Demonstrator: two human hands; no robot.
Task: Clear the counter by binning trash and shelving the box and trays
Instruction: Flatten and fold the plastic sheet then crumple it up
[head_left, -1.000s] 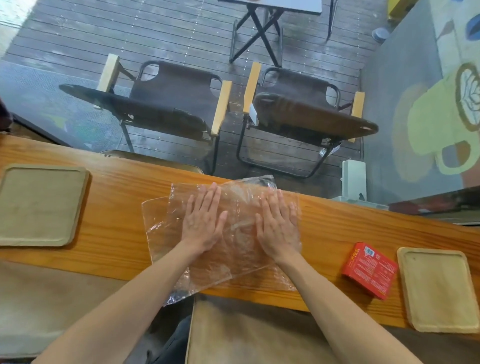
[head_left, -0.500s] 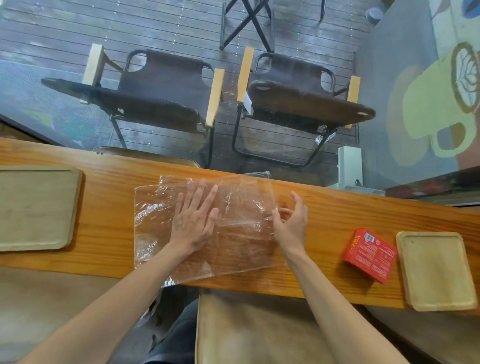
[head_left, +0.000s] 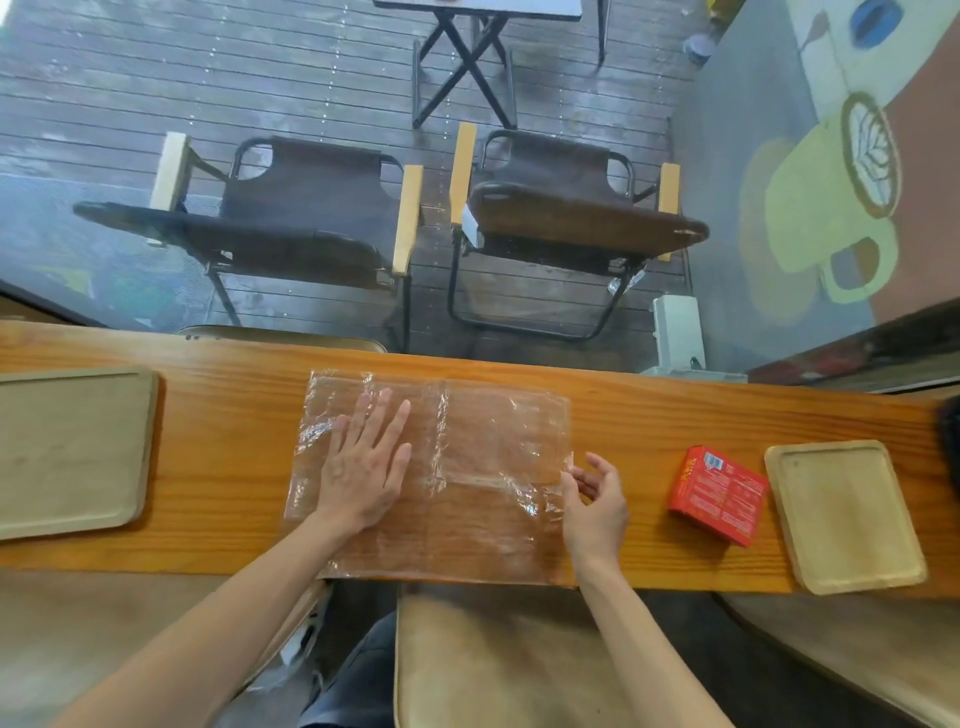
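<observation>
A clear plastic sheet (head_left: 483, 441) lies flat in the middle of the wooden counter (head_left: 223, 540). My left hand (head_left: 366, 467) presses palm down on the sheet's left half, fingers spread. At the sheet's right edge my right hand (head_left: 595, 499) pinches the plastic between thumb and fingers. A red box (head_left: 719, 493) lies on the counter to the right of my right hand. Beyond it sits a wooden tray (head_left: 847, 514), and a second wooden tray (head_left: 67, 447) rests at the far left.
Two dark folding chairs (head_left: 306, 218) (head_left: 571, 208) stand past the counter's far edge on a wet deck. A tan stool seat (head_left: 498, 660) is below the counter's near edge, between my arms. A white device (head_left: 678, 332) stands by the far edge on the right.
The sheet has been spread out wider to the right. My right hand left its flat position on the sheet, slid right and now pinches the sheet's right edge. My left hand stays pressed down.
</observation>
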